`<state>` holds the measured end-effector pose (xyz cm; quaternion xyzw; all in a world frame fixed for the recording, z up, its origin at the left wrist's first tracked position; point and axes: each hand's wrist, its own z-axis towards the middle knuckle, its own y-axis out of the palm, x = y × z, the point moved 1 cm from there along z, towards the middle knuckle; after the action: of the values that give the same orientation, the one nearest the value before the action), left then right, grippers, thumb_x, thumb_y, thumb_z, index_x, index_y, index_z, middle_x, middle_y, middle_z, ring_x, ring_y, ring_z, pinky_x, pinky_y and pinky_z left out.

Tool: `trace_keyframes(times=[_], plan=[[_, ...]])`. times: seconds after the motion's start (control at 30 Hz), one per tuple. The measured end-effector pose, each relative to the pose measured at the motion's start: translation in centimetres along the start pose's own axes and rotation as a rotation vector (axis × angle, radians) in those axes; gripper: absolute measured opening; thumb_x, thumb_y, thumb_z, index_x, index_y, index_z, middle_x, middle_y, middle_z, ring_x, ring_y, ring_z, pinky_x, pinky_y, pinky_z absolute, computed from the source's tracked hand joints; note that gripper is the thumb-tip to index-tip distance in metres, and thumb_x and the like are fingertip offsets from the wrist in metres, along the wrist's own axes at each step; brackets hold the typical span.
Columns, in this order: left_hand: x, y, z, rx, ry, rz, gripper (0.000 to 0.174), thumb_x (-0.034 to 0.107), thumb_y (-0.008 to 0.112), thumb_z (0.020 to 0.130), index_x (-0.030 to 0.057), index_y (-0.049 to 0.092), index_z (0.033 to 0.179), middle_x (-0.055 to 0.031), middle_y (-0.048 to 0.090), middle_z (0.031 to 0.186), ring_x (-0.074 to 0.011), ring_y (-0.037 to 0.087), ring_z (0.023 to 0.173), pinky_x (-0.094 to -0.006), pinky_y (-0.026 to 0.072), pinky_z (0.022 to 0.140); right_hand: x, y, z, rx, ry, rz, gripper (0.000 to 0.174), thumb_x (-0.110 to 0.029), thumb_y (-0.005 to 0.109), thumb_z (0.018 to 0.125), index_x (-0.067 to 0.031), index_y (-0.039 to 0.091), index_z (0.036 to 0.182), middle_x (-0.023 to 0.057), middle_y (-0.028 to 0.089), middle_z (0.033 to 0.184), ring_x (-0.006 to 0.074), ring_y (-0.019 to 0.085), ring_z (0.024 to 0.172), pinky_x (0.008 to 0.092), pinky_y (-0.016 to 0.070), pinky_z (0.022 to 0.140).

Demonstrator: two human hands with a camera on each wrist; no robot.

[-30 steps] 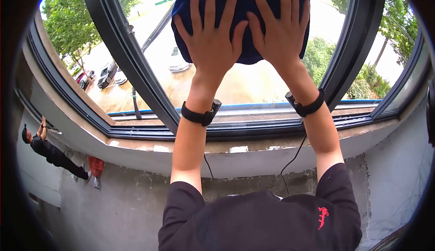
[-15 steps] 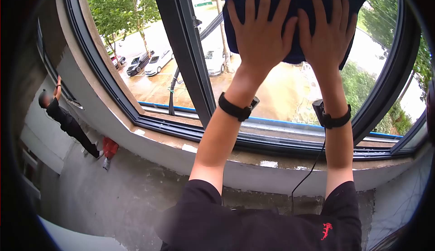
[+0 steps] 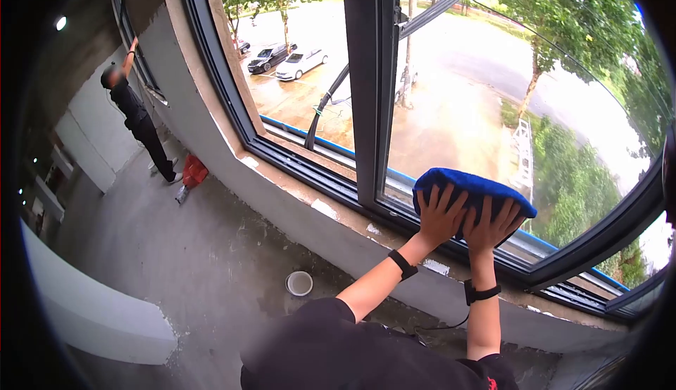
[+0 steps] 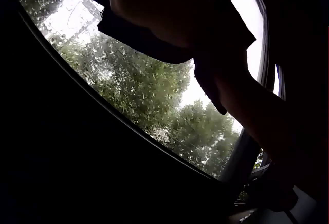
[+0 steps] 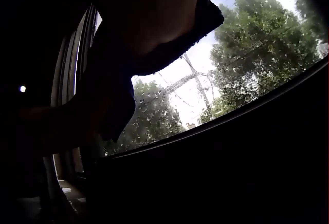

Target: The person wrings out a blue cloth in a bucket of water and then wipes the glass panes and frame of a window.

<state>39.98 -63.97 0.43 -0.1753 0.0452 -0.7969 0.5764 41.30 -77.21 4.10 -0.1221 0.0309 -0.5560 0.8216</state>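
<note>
A blue cloth lies against the lower part of the window pane, near the bottom rail. Both hands press it flat from this side. The left hand has its fingers spread over the cloth's left half, while the right hand spreads over the right half close beside it. In the left wrist view the cloth is a dark shape under the hand, before glass with drops on it. The right wrist view shows the cloth just as dark, its edge jutting past the hand.
A dark upright window frame stands left of the cloth. Below runs a sill with white patches. On the concrete floor are a white bucket and a red bag. Another person stands at a window farther left.
Both hands have slid the cloth from high on the pane down to near its bottom rail. The head view has turned left, bringing the bucket into sight.
</note>
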Motion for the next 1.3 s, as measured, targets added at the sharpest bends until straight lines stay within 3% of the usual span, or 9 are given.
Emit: trace_keyframes(times=[0.13,0.37,0.47,0.57,0.67,1.0,1.07,1.13,1.3], plan=[[-0.7,-0.4,-6.0,-0.261,-0.105,-0.003,0.045,0.036,0.061,0.093,0.0187,0.061,0.135,-0.0208,0.049,0.144,-0.0475,0.036,0.138,-0.0733,0.0174,0.111,-0.9,0.1,-6.5,-0.154,-0.012,0.138,0.049,-0.027,0.067,0.090,-0.0130,0.059,0.136,0.0281,0.032,0.157,0.0500,0.021,0.149,0.0671,0.0093,0.118],[-1.8,-1.0,-7.8,-0.250,-0.122,-0.047,0.052,0.033,0.063,0.092,0.0136,0.055,0.139,-0.0281,0.042,0.147,-0.0541,0.032,0.139,-0.0757,0.0151,0.111,-3.6,-2.2,-5.9,-0.231,0.086,0.377,0.058,-0.019,0.071,0.086,-0.0100,0.056,0.142,0.0245,0.030,0.160,0.0455,0.019,0.151,0.0636,0.0053,0.121],[-2.6,-2.3,-2.7,-0.185,-0.113,-0.091,0.048,0.031,0.066,0.089,0.0088,0.060,0.131,-0.0318,0.043,0.145,-0.0567,0.026,0.142,-0.0736,0.0081,0.114,-3.4,-2.1,-2.8,-0.245,0.113,0.421,0.060,-0.020,0.072,0.086,-0.0065,0.055,0.142,0.0236,0.035,0.158,0.0449,0.024,0.150,0.0628,0.0092,0.121],[-3.5,-4.1,5.5,-0.043,0.018,-0.137,0.046,0.029,0.068,0.085,0.0157,0.064,0.130,-0.0239,0.042,0.152,-0.0499,0.025,0.146,-0.0717,0.0055,0.115,-4.2,-2.3,3.7,-0.068,0.058,0.466,0.080,-0.015,0.070,0.088,-0.0022,0.030,0.156,0.0271,0.037,0.157,0.0454,0.028,0.149,0.0611,0.0110,0.121],[-3.4,-7.5,15.1,0.005,0.161,-0.198,0.050,0.029,0.067,0.083,0.0192,0.065,0.132,-0.0152,0.043,0.155,-0.0411,0.029,0.148,-0.0707,0.0099,0.116,-5.8,-2.2,11.3,0.057,0.079,0.386,0.073,-0.014,0.064,0.091,-0.0044,0.033,0.156,0.0226,0.037,0.159,0.0420,0.027,0.150,0.0579,0.0096,0.121],[-2.8,-11.8,39.4,0.534,0.421,-0.341,0.047,0.027,0.070,0.078,0.0072,0.068,0.121,-0.0260,0.050,0.143,-0.0473,0.035,0.142,-0.0717,0.0100,0.116,-7.0,-1.5,36.8,0.594,-0.164,0.013,0.046,-0.030,0.057,0.098,-0.0225,0.057,0.144,0.0061,0.060,0.143,0.0305,0.054,0.134,0.0477,0.0335,0.115],[-3.1,-12.8,41.0,0.586,0.445,-0.337,0.049,0.029,0.070,0.079,0.0061,0.067,0.122,-0.0272,0.051,0.141,-0.0465,0.036,0.141,-0.0712,0.0115,0.116,-5.8,-1.0,39.2,0.593,-0.227,-0.071,0.045,-0.032,0.057,0.098,-0.0232,0.058,0.143,0.0062,0.061,0.141,0.0294,0.056,0.132,0.0462,0.0361,0.114],[-3.6,-14.1,40.8,0.428,0.454,-0.347,0.048,0.029,0.053,0.099,0.0067,0.056,0.141,-0.0204,0.046,0.151,-0.0426,0.038,0.141,-0.0597,0.0217,0.116,-6.2,-1.1,39.0,0.590,-0.267,-0.070,0.045,-0.033,0.057,0.099,-0.0229,0.058,0.143,0.0073,0.062,0.140,0.0296,0.057,0.130,0.0452,0.0370,0.113],[-5.4,-11.1,32.9,0.383,0.388,-0.253,0.050,0.032,0.070,0.080,0.0116,0.066,0.126,-0.0220,0.047,0.148,-0.0443,0.036,0.142,-0.0692,0.0167,0.116,-11.1,-1.5,30.3,0.454,-0.102,0.052,0.047,-0.027,0.054,0.101,-0.0162,0.053,0.147,0.0134,0.053,0.148,0.0342,0.047,0.139,0.0514,0.0248,0.118]])
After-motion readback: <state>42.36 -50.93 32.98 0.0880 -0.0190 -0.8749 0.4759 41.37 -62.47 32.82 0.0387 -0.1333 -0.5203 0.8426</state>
